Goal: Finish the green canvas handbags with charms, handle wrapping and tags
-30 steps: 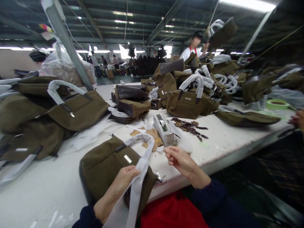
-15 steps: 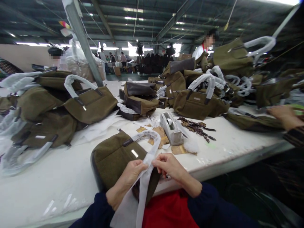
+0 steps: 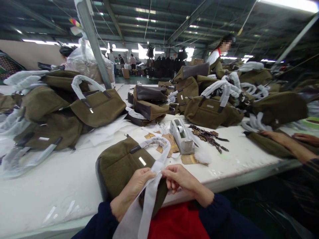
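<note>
An olive-green handbag (image 3: pixel 119 166) lies on the white table (image 3: pixel 50 196) right in front of me, its handle wrapped in white foam paper. My left hand (image 3: pixel 136 186) pinches a white wrapping strip (image 3: pixel 147 205) that runs from the handle down over the table edge. My right hand (image 3: pixel 180 179) is closed on the same strip just beside the left, at the bag's near corner.
A grey tape dispenser (image 3: pixel 181 136), brown paper tags and dark small parts (image 3: pixel 206 136) lie behind the bag. Piles of olive bags (image 3: pixel 62 109) fill the left and back. A co-worker's hands (image 3: pixel 286 139) rest on a bag at the right. Another person (image 3: pixel 221 49) stands at the back.
My right hand came from the open table over to the strip and closed on it beside the left hand. The co-worker's hand at the right reached further onto the table.
</note>
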### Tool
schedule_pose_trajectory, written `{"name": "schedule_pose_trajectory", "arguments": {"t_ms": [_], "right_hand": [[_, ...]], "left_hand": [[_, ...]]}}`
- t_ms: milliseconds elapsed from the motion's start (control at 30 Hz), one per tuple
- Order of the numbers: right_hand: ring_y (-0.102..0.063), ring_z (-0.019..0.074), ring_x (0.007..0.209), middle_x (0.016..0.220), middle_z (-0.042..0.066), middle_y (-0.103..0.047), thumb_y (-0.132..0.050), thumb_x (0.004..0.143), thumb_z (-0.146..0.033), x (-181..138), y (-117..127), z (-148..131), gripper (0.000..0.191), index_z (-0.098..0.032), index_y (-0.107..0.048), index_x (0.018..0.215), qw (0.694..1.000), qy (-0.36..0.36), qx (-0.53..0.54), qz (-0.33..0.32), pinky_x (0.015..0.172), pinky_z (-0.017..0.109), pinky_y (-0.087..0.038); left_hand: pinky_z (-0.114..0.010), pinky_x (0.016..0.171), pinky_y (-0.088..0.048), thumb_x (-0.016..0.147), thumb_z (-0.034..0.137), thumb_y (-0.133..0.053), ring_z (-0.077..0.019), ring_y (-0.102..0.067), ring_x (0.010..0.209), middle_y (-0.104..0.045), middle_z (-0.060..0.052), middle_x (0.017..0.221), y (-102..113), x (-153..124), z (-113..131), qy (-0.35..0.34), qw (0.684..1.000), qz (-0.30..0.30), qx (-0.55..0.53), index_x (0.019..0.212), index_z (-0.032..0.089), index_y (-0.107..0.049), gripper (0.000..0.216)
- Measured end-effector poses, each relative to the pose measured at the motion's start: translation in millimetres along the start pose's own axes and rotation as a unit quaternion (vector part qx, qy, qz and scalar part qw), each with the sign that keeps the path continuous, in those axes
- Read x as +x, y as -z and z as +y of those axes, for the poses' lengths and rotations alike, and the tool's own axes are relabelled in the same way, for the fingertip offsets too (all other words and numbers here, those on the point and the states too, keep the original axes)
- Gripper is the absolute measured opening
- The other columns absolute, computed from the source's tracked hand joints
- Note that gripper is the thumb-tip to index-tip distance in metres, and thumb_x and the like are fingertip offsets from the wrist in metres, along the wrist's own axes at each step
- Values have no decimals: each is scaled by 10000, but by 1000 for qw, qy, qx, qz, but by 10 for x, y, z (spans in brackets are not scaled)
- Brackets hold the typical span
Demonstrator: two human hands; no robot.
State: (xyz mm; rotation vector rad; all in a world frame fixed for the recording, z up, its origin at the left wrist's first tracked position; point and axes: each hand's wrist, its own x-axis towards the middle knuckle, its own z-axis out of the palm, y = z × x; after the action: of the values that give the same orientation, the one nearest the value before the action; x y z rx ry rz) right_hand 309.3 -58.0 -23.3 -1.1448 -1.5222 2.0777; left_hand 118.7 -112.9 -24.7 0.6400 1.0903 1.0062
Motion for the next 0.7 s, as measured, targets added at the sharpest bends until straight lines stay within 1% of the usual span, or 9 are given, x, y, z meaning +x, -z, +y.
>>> {"name": "schedule_pose_trajectory", "arguments": {"t_ms": [133, 233, 267, 333, 400, 467, 500, 600, 700], "right_hand": [[-470, 77, 385, 540, -39, -578, -648, 831, -565, 7, 41, 115, 417, -149, -650, 862, 1000, 15, -1, -19, 403, 188, -357], [-485, 114, 433, 571, -28, -561, -615, 877, -489, -31, 94, 122, 316, -174, -639, 865, 984, 84, -118, 104, 423, 228, -373], [-512, 130, 487, 619, -14, -575, -610, 894, -445, -54, 109, 93, 264, -185, -652, 908, 960, 142, -183, 160, 460, 244, -404], [-570, 166, 658, 769, 24, -609, -601, 926, -348, -97, 125, -6, 210, -224, -679, 1077, 870, 284, -336, 222, 597, 279, -469], [-573, 190, 802, 903, 51, -615, -569, 961, -270, -110, 118, -131, 295, -287, -644, 1246, 753, 392, -489, 200, 712, 303, -470], [-550, 197, 832, 928, 59, -603, -529, 985, -212, -77, 89, -237, 340, -304, -613, 1302, 650, 438, -601, 155, 717, 306, -444], [-535, 196, 819, 915, 59, -596, -516, 990, -187, -45, 69, -272, 338, -291, -614, 1296, 612, 448, -636, 140, 698, 304, -427], [-498, 198, 785, 877, 58, -584, -501, 994, -153, 72, 11, -280, 266, -209, -636, 1217, 562, 466, -675, 109, 636, 310, -381], [-468, 197, 750, 831, 53, -577, -495, 1002, -162, 163, -12, -186, 194, -133, -639, 1130, 557, 495, -660, 98, 607, 329, -351]], "left_hand": [[-202, 444, -397, 660, 399, -810, -93, -534, 449, -650, -20, 605, -7, -38, 47, 9, 1000, -12, -11, 803, 98, -669, 362], [-203, 436, -414, 694, 392, -794, -103, -556, 441, -653, -12, 590, 1, -41, 45, 15, 1000, -6, -20, 813, 118, -649, 332], [-202, 436, -416, 700, 391, -791, -104, -559, 442, -654, -11, 587, 3, -39, 42, 17, 1000, -6, -24, 817, 122, -645, 328], [-204, 437, -418, 695, 402, -796, -104, -557, 441, -657, -14, 587, 5, -31, 37, 22, 999, -9, -28, 817, 120, -645, 341], [-209, 435, -412, 665, 417, -818, -103, -549, 436, -660, -23, 587, 8, -21, 38, 26, 999, -15, -26, 802, 110, -653, 375], [-217, 436, -405, 637, 437, -835, -109, -549, 439, -658, -27, 583, 18, -12, 36, 28, 999, -17, -20, 776, 106, -654, 402], [-222, 440, -404, 632, 452, -836, -113, -551, 443, -654, -27, 580, 28, -9, 31, 28, 999, -16, -16, 763, 109, -652, 411], [-232, 463, -405, 635, 491, -826, -115, -548, 458, -641, -17, 585, 67, 0, -5, 25, 1000, -9, -6, 736, 123, -638, 426], [-230, 474, -390, 632, 516, -810, -102, -519, 459, -617, -2, 575, 100, 15, -47, 19, 1000, -2, 8, 704, 138, -604, 437]]}}
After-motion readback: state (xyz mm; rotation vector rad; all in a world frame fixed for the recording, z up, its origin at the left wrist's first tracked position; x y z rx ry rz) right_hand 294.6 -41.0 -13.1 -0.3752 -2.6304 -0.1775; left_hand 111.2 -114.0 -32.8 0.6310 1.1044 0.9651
